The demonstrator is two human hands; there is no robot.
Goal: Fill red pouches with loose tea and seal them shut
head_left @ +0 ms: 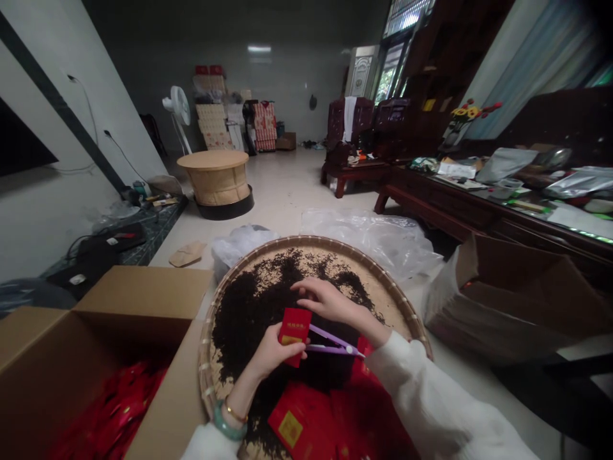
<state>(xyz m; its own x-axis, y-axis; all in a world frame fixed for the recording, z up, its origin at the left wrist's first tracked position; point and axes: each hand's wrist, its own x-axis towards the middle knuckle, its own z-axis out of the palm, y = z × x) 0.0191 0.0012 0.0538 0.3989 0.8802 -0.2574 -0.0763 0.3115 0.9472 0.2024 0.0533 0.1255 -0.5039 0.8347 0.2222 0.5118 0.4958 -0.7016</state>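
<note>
My left hand [269, 355] is closed on a small red packet [294, 331], held upright over a round woven bamboo tray [416, 322] spread with dark loose tea leaves [249, 306]. My right hand [330, 300] is just above the packet, fingers curled at its top edge. A purple scoop or clip [332, 345] crosses between the hands, under the right wrist; which hand holds it I cannot tell. More red packets [306, 425] lie on the tray's near side.
An open cardboard box [96, 332] with several red packets inside stands at the left. Another open box lined with plastic [507, 300] is at the right. Plastic sheeting [378, 236] lies beyond the tray. A long dark wooden table [483, 207] runs along the right.
</note>
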